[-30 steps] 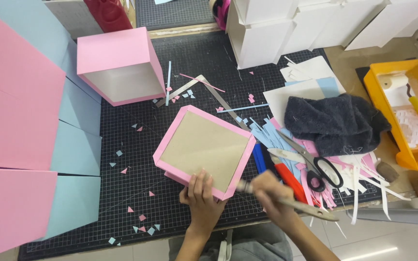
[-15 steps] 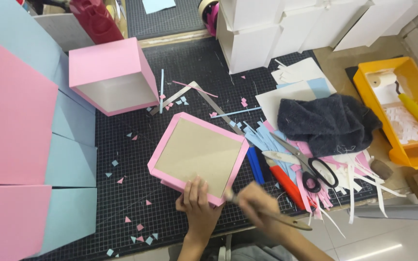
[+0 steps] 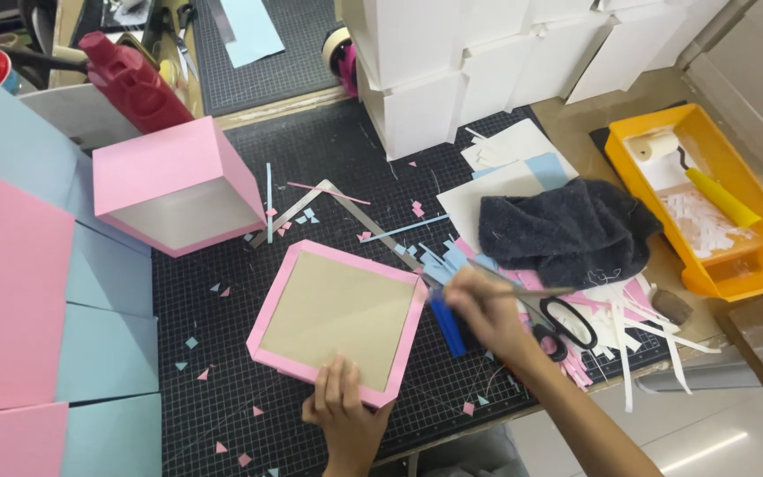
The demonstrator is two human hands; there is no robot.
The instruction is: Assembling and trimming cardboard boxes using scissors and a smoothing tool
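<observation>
Now we have the square brown card panel (image 3: 339, 316) lying flat on the black gridded cutting mat (image 3: 328, 168) near the front of the worktop (image 3: 593, 132), its pink paper border (image 3: 267, 309) folded in around all four edges. Our left hand (image 3: 343, 408) rests with its fingers spread and pressed flat on the near edge of the panel, pinning the pink strip there. Our right hand (image 3: 485, 311) is closed around a thin, stick-like tool (image 3: 523, 287), just off the panel's right corner; the frame is too blurred to tell which kind of tool it is.

To do this step well, we judge that the left hand should keep its downward pressure so the panel cannot swivel on the mat. The tool would best run along one border at a time, from the middle outward to the corners, so the paper lies without bubbles. The cut corners need care, since thin pink flaps can lift or tear there.

Just right of the panel lie a blue-handled knife (image 3: 446, 325) and black-handled scissors (image 3: 567, 322) among pink and white paper strips (image 3: 638, 327), close enough to catch a sleeve. A dark cloth (image 3: 567, 230) sits farther right, handy for wiping. A finished pink box (image 3: 174, 185) stands at the far left of the mat, and an orange tray (image 3: 744, 265) with a roller sits at the far right.
</observation>
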